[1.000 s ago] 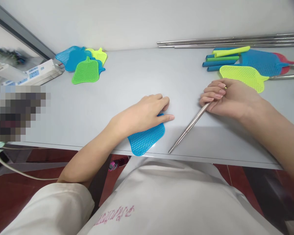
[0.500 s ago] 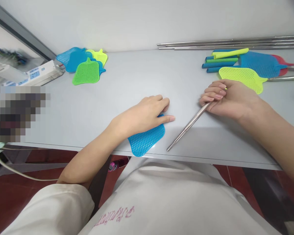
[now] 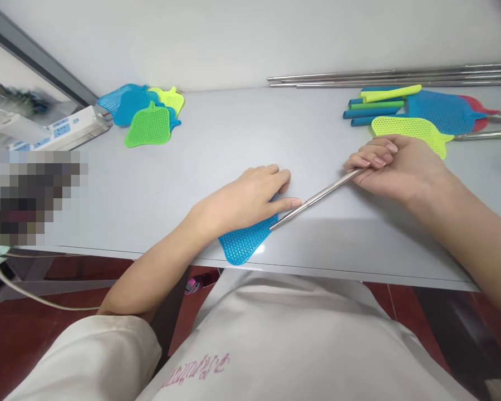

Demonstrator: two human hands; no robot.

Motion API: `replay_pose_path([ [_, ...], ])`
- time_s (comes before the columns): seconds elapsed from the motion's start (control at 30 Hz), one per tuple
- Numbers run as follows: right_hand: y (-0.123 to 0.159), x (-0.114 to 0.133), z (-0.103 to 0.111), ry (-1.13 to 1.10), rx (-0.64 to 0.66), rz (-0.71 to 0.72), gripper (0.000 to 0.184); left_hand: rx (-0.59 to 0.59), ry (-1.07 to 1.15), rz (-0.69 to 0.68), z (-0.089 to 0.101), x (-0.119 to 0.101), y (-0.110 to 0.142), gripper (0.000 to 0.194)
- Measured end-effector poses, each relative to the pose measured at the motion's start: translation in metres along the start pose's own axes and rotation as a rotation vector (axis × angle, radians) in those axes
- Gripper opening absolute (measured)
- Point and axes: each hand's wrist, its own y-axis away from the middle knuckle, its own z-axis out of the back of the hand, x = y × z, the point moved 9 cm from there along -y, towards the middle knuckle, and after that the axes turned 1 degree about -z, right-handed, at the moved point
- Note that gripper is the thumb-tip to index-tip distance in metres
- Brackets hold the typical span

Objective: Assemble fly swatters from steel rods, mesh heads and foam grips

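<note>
My left hand (image 3: 259, 192) lies over a blue fly swatter head (image 3: 246, 239) near the table's front edge, pressing it to the tabletop with fingers bent and thumb stretched out to the right. Part of the head is hidden beneath the palm. In my right hand (image 3: 386, 164) a thin metal telescopic rod (image 3: 323, 193) is gripped, fingers wrapped round it. The rod slants down to the left, crossing close by my left thumb, and its thin tip appears at the right edge of the blue head. Whether tip and head touch, I cannot tell.
Blue, green and yellow swatter heads (image 3: 148, 125) are piled at the back left, beside a power strip (image 3: 73, 127). At right lie swatters with rods (image 3: 438, 108) and coloured grip tubes (image 3: 378, 104). Several long metal rods (image 3: 384, 77) lie along the wall.
My right hand has swung the rod's tip left and upward, from the bare tabletop to the blue head's edge. My left hand has stayed nearly still on the head.
</note>
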Motion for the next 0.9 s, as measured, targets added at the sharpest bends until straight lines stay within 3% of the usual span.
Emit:
replay_pose_path([
  [0.33, -0.005, 0.010, 0.002, -0.077, 0.013, 0.069, 0.027, -0.003, 0.004, -0.014, 0.001, -0.001, 0.000, 0.028],
  [0.57, -0.002, 0.021, 0.003, -0.149, -0.037, 0.181, 0.020, -0.118, 0.090, -0.118, 0.011, -0.018, -0.002, 0.034],
  [0.9, 0.001, 0.023, 0.003, -0.230, -0.018, 0.221, 0.021, -0.133, 0.077, -0.108, 0.005, -0.019, -0.004, 0.025],
])
